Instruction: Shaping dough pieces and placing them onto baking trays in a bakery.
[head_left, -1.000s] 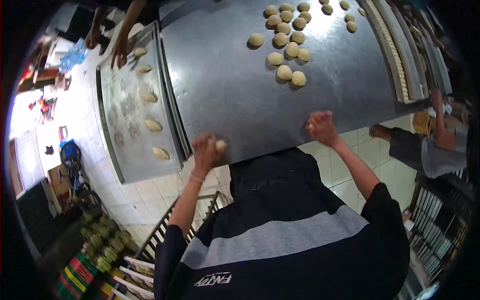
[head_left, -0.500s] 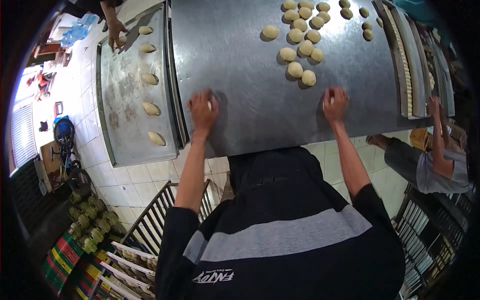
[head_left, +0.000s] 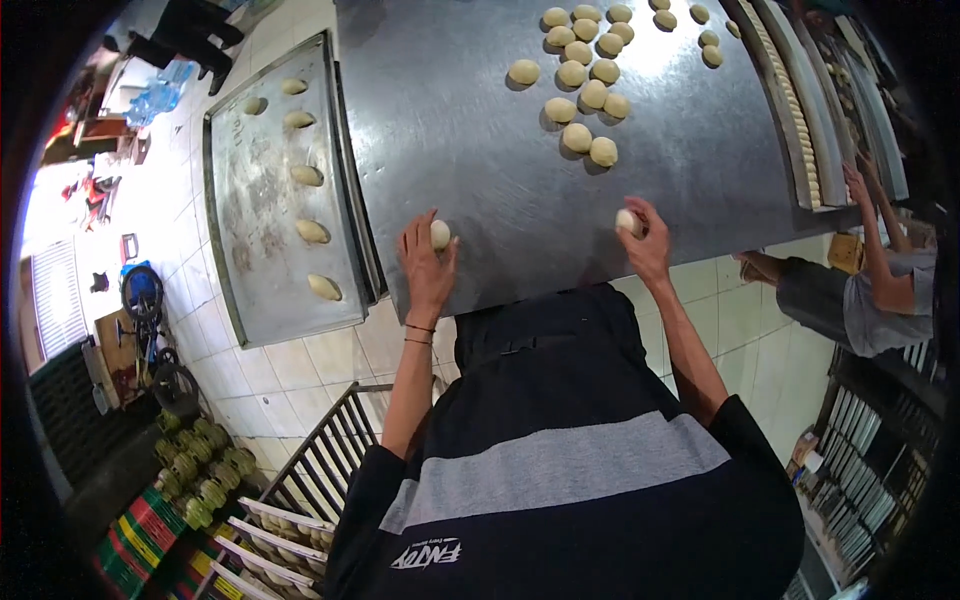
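Observation:
Near the front of the steel table point(head_left: 500, 250), my left hand point(head_left: 426, 265) cups a pale dough ball point(head_left: 440, 233), its fingers curved around it. To the right, my right hand point(head_left: 648, 250) has fingers and thumb wrapped around another dough ball point(head_left: 628, 221). Several round dough balls point(head_left: 576, 138) sit in a cluster farther back on the table. At my left, a metal tray point(head_left: 240, 290) holds several oval dough pieces point(head_left: 312, 230), spaced apart.
Long trays point(head_left: 800, 150) of ridged dough line the table's right end, beside a co-worker's hands point(head_left: 856, 182) and legs. Another person's dark-clad legs point(head_left: 190, 40) show at top left. A railed rack point(head_left: 320, 450) stands lower left. A bicycle point(head_left: 143, 300) stands on the tiled floor.
My hands rose onto the table, then shifted down slightly, the right one leftward, fingers now showing the dough. A co-worker's hand has left the left tray, where a dough piece now shows upper left.

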